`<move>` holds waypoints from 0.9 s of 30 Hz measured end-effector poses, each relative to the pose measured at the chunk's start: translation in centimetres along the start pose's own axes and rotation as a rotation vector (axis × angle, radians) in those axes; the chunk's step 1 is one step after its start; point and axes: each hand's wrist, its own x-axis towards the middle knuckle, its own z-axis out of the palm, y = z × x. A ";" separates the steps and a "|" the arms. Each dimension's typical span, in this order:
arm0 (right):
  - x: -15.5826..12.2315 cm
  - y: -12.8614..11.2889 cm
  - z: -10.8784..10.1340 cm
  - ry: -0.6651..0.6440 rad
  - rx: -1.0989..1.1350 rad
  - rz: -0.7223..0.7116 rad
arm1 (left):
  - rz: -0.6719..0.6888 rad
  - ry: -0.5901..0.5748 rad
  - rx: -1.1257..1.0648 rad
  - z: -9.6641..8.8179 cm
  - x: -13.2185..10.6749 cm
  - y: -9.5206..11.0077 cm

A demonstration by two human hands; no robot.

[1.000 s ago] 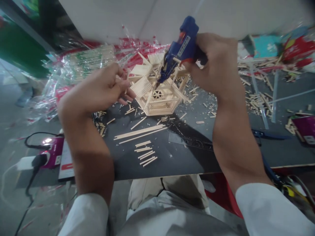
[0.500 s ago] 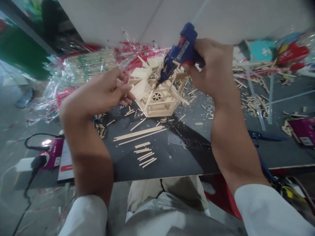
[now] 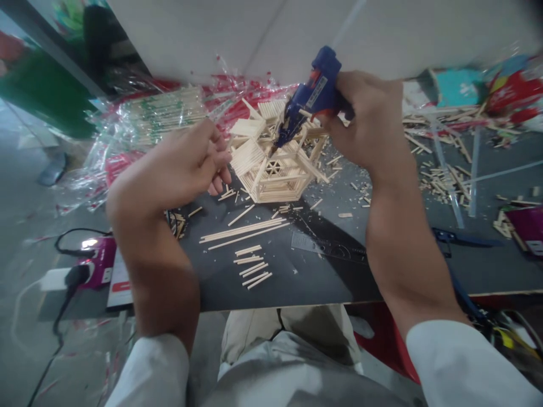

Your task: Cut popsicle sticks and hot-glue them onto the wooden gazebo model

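My right hand (image 3: 365, 116) is wrapped round a blue hot glue gun (image 3: 316, 93). Its nozzle points down and left, at the upper part of a six-sided wooden stick model (image 3: 280, 189). Flat panels of sticks slope on the model's left and back sides. Beside the left panels is my left hand (image 3: 203, 158), its fingers curled and pinched together; whatever they hold is too small to make out. In front of the model lie several long sticks (image 3: 244, 233) and several short cut sticks (image 3: 254, 267) in a rough column.
A clear ruler (image 3: 309, 243) lies by my right forearm, with blue-handled pliers or cutters (image 3: 466, 238) farther right. Stick offcuts (image 3: 443, 183) litter the right side. Plastic-wrapped sticks (image 3: 165, 113) lie back left. A purple power strip (image 3: 99, 260) sits at the left edge.
My left hand's fingers have drawn down slightly and curled more beside the model. The glue gun keeps its place over the model. The whole view has shifted a little.
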 end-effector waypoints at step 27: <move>-1.8 4.3 -4.3 -0.087 -0.010 0.163 | -0.230 0.450 -0.958 15.2 -5.3 2.0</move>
